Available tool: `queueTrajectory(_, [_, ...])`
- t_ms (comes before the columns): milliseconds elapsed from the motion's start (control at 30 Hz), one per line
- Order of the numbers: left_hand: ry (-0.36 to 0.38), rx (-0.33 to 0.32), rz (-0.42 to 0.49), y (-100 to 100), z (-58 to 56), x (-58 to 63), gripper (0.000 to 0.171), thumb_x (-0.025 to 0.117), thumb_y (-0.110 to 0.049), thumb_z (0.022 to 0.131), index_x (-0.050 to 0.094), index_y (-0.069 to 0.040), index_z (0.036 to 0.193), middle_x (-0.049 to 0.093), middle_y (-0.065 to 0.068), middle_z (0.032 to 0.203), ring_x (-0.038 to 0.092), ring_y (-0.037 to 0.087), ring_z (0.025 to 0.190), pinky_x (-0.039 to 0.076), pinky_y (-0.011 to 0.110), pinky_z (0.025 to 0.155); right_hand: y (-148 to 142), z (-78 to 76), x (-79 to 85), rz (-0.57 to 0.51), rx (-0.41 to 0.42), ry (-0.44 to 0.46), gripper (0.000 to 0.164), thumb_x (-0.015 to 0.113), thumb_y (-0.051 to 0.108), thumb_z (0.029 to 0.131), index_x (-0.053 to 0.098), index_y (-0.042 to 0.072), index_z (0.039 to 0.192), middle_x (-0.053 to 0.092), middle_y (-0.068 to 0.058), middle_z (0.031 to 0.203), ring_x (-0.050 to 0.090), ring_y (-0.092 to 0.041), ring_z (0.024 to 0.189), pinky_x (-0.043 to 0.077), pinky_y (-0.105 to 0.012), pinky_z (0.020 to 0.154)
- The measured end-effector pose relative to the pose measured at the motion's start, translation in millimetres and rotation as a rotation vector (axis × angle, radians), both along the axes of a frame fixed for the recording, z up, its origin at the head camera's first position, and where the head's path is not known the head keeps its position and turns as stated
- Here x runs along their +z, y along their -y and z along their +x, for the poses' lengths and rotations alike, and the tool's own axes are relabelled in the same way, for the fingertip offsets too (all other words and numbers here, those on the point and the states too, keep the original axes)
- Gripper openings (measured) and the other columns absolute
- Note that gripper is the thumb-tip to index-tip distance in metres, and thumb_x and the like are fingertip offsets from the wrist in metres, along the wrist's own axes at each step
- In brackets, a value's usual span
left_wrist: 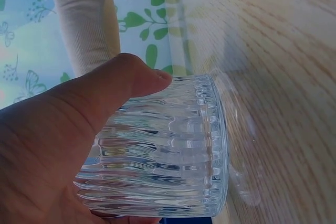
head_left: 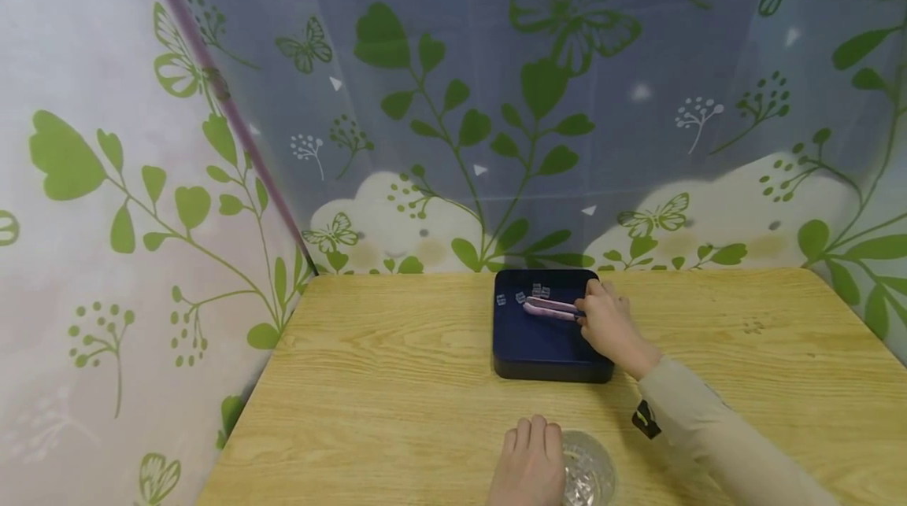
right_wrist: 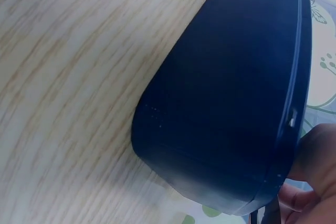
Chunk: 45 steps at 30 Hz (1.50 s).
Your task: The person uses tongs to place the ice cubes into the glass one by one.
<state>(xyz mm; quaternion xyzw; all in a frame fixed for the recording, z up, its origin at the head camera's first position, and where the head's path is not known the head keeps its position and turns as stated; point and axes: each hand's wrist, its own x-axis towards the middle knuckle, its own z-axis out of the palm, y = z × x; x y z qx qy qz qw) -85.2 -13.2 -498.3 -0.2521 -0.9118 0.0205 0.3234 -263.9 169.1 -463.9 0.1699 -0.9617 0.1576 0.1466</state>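
Note:
My left hand grips the side of a clear ribbed glass that stands on the table; its thumb lies along the wall in the left wrist view. Clear pieces lie inside the glass. Over a dark blue square tray, my right hand holds pink tongs, their tips pointing left, close to several small clear cubes near the tray's far side. In the right wrist view the tray's outer wall fills the middle, and the tongs are mostly hidden.
The wood-grain table reaches back to a blue printed curtain with green leaves and butterflies. A pale printed curtain hangs along the left side. Below my right forearm shows a small black object.

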Motion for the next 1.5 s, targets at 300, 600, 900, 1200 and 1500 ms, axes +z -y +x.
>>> queueTrajectory(300, [0.020, -0.013, 0.006, 0.1, 0.7, 0.8, 0.019, 0.030, -0.010, 0.094, 0.049, -0.010, 0.096, 0.042, 0.000, 0.087, 0.040, 0.013, 0.077, 0.038, 0.024, 0.070, -0.1, -0.4, 2.8, 0.006, -0.005, 0.031, 0.018, 0.068, -0.007, 0.078, 0.062, 0.007, 0.069, 0.041, -0.006, 0.083, 0.042, -0.029, 0.080, 0.034, -0.045, 0.061])
queueTrajectory(600, [0.097, -0.001, -0.011, 0.7, 3.4, 4.2, 0.014, 0.050, -0.016, 0.085, 0.049, -0.010, 0.098, 0.042, 0.001, 0.088, 0.040, 0.013, 0.078, 0.038, 0.024, 0.071, -2.6, 3.0, 7.4, -0.003, 0.012, 0.032, 0.026, 0.065, -0.009, 0.078, 0.055, 0.010, 0.064, 0.040, -0.006, 0.082, 0.040, -0.027, 0.078, 0.028, -0.042, 0.061])
queueTrajectory(900, [-0.001, 0.003, 0.012, -0.7, 1.2, -0.1, 0.048, 0.001, -0.008, 0.100, 0.049, -0.010, 0.094, 0.042, 0.000, 0.085, 0.039, 0.012, 0.075, 0.036, 0.024, 0.068, -12.9, 16.4, 19.1, -0.041, 0.048, 0.018, 0.030, 0.064, -0.012, 0.077, 0.049, 0.009, 0.061, 0.038, -0.004, 0.079, 0.042, -0.023, 0.075, 0.029, -0.035, 0.056])
queueTrajectory(1200, [-0.011, 0.004, 0.024, -0.6, 0.0, -0.7, 0.047, 0.002, -0.008, 0.100, 0.048, -0.011, 0.093, 0.041, 0.000, 0.085, 0.038, 0.012, 0.074, 0.036, 0.023, 0.068, -24.1, 31.8, 29.6, -0.094, 0.084, -0.002, 0.011, 0.069, -0.012, 0.078, 0.072, -0.002, 0.080, 0.043, -0.006, 0.079, 0.051, -0.030, 0.076, 0.027, -0.031, 0.054])
queueTrajectory(1500, [-0.018, 0.006, 0.036, -0.6, -0.5, -1.8, 0.045, 0.003, -0.008, 0.101, 0.047, -0.011, 0.092, 0.041, 0.000, 0.084, 0.037, 0.012, 0.073, 0.035, 0.023, 0.067, -34.0, 45.2, 39.7, -0.141, 0.163, -0.051, 0.019, 0.072, -0.012, 0.078, 0.073, -0.012, 0.096, 0.043, -0.005, 0.076, 0.042, -0.018, 0.068, 0.035, -0.032, 0.059])
